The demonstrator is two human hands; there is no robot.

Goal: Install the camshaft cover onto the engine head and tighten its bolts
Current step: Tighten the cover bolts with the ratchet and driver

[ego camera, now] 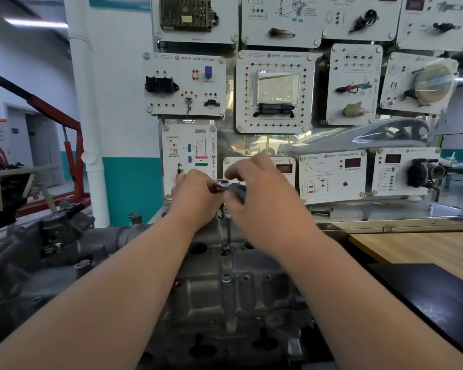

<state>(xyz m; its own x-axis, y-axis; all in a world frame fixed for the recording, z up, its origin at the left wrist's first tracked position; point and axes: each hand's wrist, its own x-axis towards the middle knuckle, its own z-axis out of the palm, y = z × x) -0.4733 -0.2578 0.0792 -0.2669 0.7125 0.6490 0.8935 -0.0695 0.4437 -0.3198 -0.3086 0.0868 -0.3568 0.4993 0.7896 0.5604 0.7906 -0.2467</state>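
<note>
A grey cast camshaft cover (225, 295) lies on the engine head in front of me, with bolt heads (226, 277) along its middle line. Over its far end my left hand (195, 196) and my right hand (254, 193) meet around a ratchet wrench (231, 189). My left hand's fingers curl at the wrench's metal head. Gripping the dark handle is my right hand. A thin shaft (222, 209) runs down from the wrench head toward the cover's far edge. What it sits on is hidden by my hands.
Engine parts and a valve body (62, 228) stand at the left. A wooden table (425, 249) with a black mat (439, 297) lies at the right. Training panels (275, 92) fill the wall behind. A loose bolt (320, 210) rests on the metal ledge.
</note>
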